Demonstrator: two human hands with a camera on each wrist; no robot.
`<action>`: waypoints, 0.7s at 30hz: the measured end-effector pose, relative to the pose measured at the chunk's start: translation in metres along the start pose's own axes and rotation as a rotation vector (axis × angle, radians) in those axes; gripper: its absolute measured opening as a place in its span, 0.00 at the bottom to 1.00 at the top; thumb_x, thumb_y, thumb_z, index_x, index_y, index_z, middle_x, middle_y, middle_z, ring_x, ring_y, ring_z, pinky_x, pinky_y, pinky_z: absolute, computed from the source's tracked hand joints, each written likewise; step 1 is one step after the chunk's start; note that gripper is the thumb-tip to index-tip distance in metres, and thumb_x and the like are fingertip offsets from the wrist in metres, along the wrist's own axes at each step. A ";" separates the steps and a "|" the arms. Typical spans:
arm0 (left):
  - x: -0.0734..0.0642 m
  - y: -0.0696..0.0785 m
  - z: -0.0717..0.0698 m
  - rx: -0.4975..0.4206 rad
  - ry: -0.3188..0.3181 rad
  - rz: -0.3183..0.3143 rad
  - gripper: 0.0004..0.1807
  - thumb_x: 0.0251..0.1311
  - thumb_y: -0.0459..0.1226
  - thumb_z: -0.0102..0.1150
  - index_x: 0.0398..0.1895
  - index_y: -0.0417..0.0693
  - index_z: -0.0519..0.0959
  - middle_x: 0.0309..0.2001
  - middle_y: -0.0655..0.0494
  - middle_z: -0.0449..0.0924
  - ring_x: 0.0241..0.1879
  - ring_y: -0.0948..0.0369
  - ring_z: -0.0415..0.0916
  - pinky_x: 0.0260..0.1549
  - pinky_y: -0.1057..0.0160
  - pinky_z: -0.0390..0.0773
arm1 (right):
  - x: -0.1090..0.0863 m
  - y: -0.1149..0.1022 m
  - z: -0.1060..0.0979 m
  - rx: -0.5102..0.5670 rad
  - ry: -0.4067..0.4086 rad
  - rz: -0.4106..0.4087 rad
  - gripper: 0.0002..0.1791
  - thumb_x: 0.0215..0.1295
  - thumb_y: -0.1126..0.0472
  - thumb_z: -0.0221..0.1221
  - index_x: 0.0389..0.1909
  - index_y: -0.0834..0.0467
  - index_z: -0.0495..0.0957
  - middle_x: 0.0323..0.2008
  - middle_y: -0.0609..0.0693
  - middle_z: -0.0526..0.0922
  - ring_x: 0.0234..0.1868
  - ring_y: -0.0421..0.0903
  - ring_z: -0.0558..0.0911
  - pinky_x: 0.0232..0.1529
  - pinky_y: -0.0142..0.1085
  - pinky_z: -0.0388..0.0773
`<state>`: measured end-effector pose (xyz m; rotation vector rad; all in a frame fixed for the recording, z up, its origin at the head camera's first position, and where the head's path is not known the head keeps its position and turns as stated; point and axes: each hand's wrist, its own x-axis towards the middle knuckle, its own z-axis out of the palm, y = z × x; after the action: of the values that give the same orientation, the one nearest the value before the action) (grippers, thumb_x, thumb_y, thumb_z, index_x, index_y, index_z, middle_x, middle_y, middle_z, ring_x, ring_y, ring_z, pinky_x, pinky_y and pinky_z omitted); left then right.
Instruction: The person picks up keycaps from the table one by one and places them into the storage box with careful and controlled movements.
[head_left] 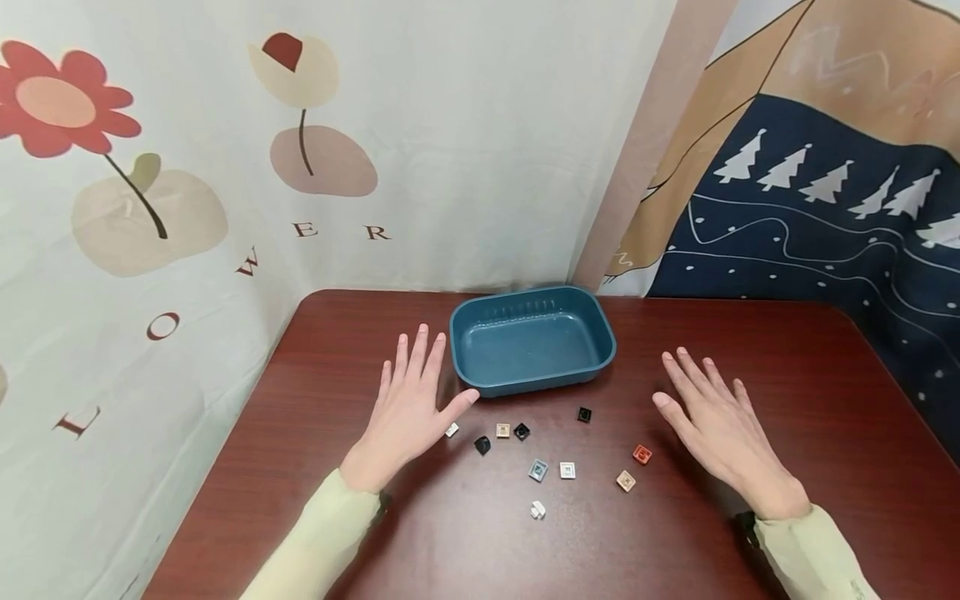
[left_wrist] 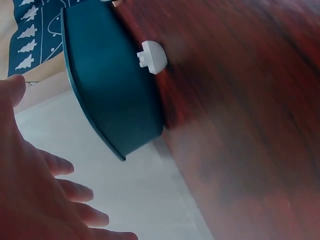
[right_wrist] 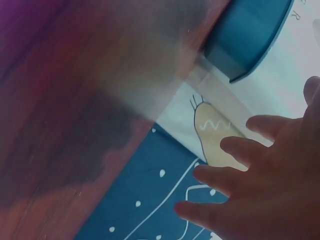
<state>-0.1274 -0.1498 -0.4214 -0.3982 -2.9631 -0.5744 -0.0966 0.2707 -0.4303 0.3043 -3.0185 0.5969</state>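
Note:
Small keycaps lie scattered on the table, several of them stem side up. My left hand (head_left: pixel 408 408), fingers straight and spread, hovers at the left of a blue basin (head_left: pixel 532 385). Close under its thumb lie a white keycap (head_left: pixel 452 430) and a black keycap (head_left: pixel 482 445); in the left wrist view a white keycap (left_wrist: pixel 156 57) sits beside the basin. Over the table's right side, my right hand (head_left: pixel 716 429) is also spread and holds nothing. Nearest to it are a red keycap (head_left: pixel 642 454) and a beige keycap (head_left: pixel 626 481).
Between the hands lie more keycaps: a grey-blue one (head_left: pixel 538 470), white ones (head_left: pixel 567 471), black ones (head_left: pixel 584 414) and a beige one (head_left: pixel 502 430). The brown table (head_left: pixel 360 350) ends at a printed curtain (head_left: pixel 465 167) behind the basin.

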 end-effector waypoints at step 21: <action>0.023 0.006 0.016 -0.059 -0.098 -0.071 0.57 0.68 0.73 0.41 0.85 0.45 0.42 0.85 0.47 0.36 0.82 0.41 0.33 0.74 0.32 0.47 | 0.045 -0.033 0.022 0.045 -0.006 -0.045 0.41 0.79 0.42 0.52 0.83 0.58 0.53 0.80 0.59 0.57 0.78 0.68 0.57 0.71 0.71 0.52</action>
<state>-0.1483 -0.1333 -0.4308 -0.3373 -3.0703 -0.6704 -0.1342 0.2244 -0.4347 0.3758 -2.9985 0.6628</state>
